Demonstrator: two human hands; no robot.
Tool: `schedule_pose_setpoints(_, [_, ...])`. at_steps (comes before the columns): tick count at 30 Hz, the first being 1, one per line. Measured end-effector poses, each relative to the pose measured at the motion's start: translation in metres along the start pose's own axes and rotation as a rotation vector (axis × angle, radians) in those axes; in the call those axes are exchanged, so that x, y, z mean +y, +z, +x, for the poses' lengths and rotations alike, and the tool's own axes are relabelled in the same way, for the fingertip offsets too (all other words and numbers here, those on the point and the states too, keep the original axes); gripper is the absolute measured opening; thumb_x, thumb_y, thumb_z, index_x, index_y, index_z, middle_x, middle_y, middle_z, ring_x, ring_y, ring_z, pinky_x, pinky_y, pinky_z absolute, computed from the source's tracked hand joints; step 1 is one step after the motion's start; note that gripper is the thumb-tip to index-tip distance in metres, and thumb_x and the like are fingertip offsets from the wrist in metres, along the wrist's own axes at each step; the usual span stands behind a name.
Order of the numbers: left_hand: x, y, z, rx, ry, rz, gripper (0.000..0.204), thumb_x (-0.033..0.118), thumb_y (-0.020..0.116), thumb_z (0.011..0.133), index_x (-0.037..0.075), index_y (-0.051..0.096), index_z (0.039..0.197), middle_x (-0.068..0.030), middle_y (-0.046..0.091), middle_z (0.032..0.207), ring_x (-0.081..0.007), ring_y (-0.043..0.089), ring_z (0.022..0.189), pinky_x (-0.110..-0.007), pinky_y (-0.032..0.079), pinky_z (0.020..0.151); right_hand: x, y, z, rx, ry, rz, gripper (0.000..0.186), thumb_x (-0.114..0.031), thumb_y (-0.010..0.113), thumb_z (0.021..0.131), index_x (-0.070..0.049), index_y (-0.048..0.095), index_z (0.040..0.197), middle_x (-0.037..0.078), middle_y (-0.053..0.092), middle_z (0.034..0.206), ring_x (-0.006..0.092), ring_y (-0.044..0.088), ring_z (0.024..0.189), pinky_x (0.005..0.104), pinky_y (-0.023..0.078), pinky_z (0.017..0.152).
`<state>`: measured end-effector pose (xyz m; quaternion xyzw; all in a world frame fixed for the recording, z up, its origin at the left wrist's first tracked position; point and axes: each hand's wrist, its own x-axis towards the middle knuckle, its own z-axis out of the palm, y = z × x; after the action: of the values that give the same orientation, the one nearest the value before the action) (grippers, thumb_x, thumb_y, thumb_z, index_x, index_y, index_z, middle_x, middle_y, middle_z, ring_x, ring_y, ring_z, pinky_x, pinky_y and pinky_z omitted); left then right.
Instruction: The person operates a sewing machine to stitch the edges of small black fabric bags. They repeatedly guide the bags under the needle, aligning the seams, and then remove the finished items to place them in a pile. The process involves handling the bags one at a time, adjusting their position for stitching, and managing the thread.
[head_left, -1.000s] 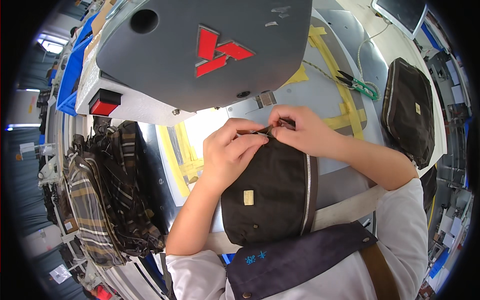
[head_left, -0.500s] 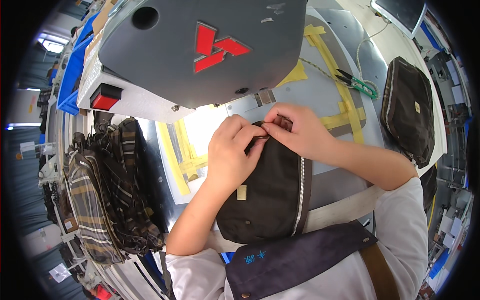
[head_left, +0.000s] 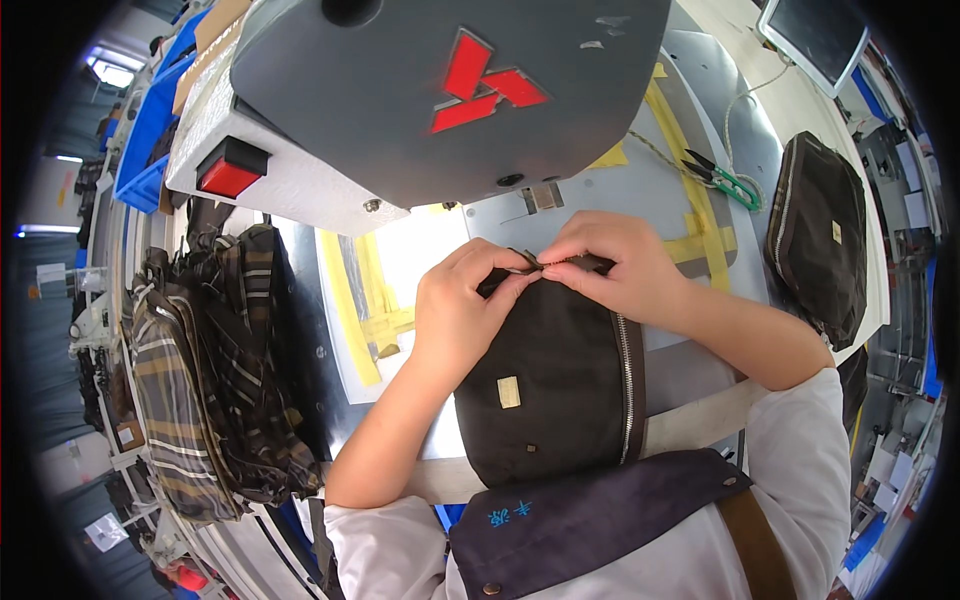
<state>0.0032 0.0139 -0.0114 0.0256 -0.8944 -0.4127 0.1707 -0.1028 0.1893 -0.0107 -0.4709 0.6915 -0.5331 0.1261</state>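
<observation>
A dark brown fabric bag (head_left: 560, 350) lies in front of me, its near end against my apron (head_left: 590, 510). A metal zipper (head_left: 628, 390) runs down its right side, and a small pale label (head_left: 509, 392) sits on its face. At the bag's far edge my left hand (head_left: 455, 300) pinches the fabric between thumb and forefinger. My right hand (head_left: 625, 265) pinches the same edge right beside it, fingertips nearly touching the left ones. A dark strip of the edge shows under the right fingers. The exact layers between the fingertips are hidden.
A large grey machine head (head_left: 440, 100) with a red switch (head_left: 232, 168) overhangs the worktable just beyond my hands. Plaid bags (head_left: 190, 370) stand at left. Green-handled thread snips (head_left: 725, 182) and another dark bag (head_left: 820, 235) lie at right. Yellow tape (head_left: 350, 310) marks the table.
The view has shifted a little, so the machine head appears farther right. The bag sits slightly more to the right and straighter. Both hands keep their pinch, the right one having moved slightly right.
</observation>
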Motion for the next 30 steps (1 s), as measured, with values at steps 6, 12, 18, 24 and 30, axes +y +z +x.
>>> schedule_pose_setpoints(6, [0.0, 0.001, 0.001, 0.02, 0.046, 0.023, 0.022, 0.002, 0.075, 0.07, 0.007, 0.066, 0.089, -0.0053, 0.066, 0.082, -0.0224, 0.064, 0.068, -0.03, 0.052, 0.06, 0.008, -0.002, -0.001, -0.054, -0.135, -0.171, 0.012, -0.001, 0.069, 0.077, -0.003, 0.066, 0.088, 0.007, 0.062, 0.083, 0.0218, 0.061, 0.073, 0.0295, 0.048, 0.062])
schedule_pose_setpoints(12, [-0.007, 0.005, 0.003, 0.072, 0.345, 0.195, 0.021, 0.003, 0.076, 0.069, 0.01, 0.067, 0.087, -0.003, 0.063, 0.081, -0.0214, 0.063, 0.063, -0.03, 0.05, 0.054, 0.004, -0.004, 0.003, -0.084, -0.015, -0.28, 0.014, -0.013, 0.066, 0.082, -0.001, 0.061, 0.088, 0.006, 0.059, 0.078, 0.0237, 0.059, 0.072, 0.0349, 0.047, 0.063])
schedule_pose_setpoints(18, [0.0, 0.005, 0.006, 0.041, 0.347, 0.071, 0.017, 0.005, 0.076, 0.071, 0.007, 0.066, 0.084, -0.0039, 0.063, 0.083, -0.0218, 0.064, 0.068, -0.031, 0.051, 0.058, -0.002, -0.012, 0.017, -0.25, 0.514, 0.107, 0.024, -0.024, 0.064, 0.087, 0.0, 0.064, 0.084, 0.005, 0.059, 0.069, 0.0123, 0.051, 0.064, 0.0288, 0.042, 0.062])
schedule_pose_setpoints(24, [0.004, -0.001, 0.006, -0.066, 0.116, -0.059, 0.015, 0.006, 0.077, 0.074, 0.002, 0.064, 0.081, -0.0077, 0.066, 0.087, -0.0247, 0.066, 0.076, -0.032, 0.052, 0.066, -0.004, -0.007, 0.012, -0.129, 0.578, 0.129, 0.022, -0.022, 0.065, 0.087, 0.0, 0.064, 0.086, 0.003, 0.06, 0.072, 0.0097, 0.052, 0.069, 0.027, 0.042, 0.063])
schedule_pose_setpoints(30, [0.002, -0.003, 0.001, -0.09, -0.049, -0.053, 0.013, 0.007, 0.077, 0.074, 0.004, 0.066, 0.082, -0.0055, 0.068, 0.089, -0.0239, 0.066, 0.072, -0.031, 0.052, 0.066, -0.001, -0.007, 0.006, -0.145, 0.434, 0.159, 0.018, -0.018, 0.067, 0.085, 0.0, 0.066, 0.086, 0.005, 0.064, 0.076, 0.0112, 0.056, 0.07, 0.0285, 0.047, 0.066])
